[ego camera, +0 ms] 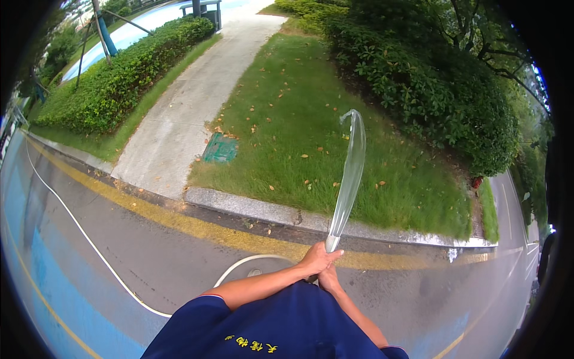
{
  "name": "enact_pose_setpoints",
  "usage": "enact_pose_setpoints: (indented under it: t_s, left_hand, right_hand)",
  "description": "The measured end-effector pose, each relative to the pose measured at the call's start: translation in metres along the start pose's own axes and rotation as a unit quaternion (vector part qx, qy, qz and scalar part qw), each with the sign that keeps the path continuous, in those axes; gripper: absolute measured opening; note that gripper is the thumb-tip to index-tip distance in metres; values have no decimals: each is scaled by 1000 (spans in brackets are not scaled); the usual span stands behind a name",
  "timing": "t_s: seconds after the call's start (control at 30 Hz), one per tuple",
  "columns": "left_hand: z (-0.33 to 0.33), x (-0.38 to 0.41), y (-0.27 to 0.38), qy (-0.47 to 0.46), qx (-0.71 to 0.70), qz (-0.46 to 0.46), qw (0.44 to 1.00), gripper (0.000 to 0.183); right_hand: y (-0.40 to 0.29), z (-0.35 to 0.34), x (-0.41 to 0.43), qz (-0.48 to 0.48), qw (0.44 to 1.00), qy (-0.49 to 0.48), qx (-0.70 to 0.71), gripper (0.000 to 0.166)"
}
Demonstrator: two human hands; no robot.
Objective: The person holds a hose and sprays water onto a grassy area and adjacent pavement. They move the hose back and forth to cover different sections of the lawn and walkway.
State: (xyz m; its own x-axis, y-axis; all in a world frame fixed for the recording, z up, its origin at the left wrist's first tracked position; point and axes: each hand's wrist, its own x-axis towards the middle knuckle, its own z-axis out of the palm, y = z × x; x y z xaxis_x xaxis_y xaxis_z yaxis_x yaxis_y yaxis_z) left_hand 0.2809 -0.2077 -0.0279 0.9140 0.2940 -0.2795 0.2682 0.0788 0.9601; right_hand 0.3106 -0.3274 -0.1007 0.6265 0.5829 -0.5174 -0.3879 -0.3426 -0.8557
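Note:
My left hand (316,259) is wrapped around the end of a pale water hose (332,242), its thumb lying across the front near the mouth. Just below and behind it, my right hand (328,278) is closed on the same hose, partly hidden by the left hand and the dark blue shirt. A clear stream of water (350,166) leaves the hose mouth, arcs out over the grass (287,157) and curls at its far end. More of the hose curves over the road at my left side.
A granite kerb (251,204) separates the lawn from the asphalt, which bears a yellow line (206,228). A green cover (220,148) lies beside the concrete path (172,112). Bushes (430,89) border the lawn at right, a clipped hedge (121,76) the path at left. Fallen leaves dot the grass.

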Motion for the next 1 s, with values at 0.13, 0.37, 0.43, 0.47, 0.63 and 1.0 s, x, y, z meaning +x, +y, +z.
enact_pose_setpoints:
  t_s: [0.13,0.37,0.43,0.47,0.63,1.0]
  left_hand:
    - [4,3,-1,1,1,-11,1000,33]
    - [17,7,-15,31,13,16,999,35]
    - [18,8,-15,34,15,29,999,37]
    - [19,7,-15,36,19,39,998,37]
    - [15,4,-14,21,23,19,999,41]
    - [11,0,-12,1,17,18,1000,40]
  right_hand:
    - [-3,4,-1,-69,997,39,-15,28]
    - [10,-7,4,-60,996,39,-48,32]
    - [13,-8,6,-47,997,42,-42,32]
    - [16,-9,6,-40,998,43,-31,32]
    - [14,-5,3,-50,998,34,-34,31]
    - [3,5,-5,-58,997,40,-30,27]
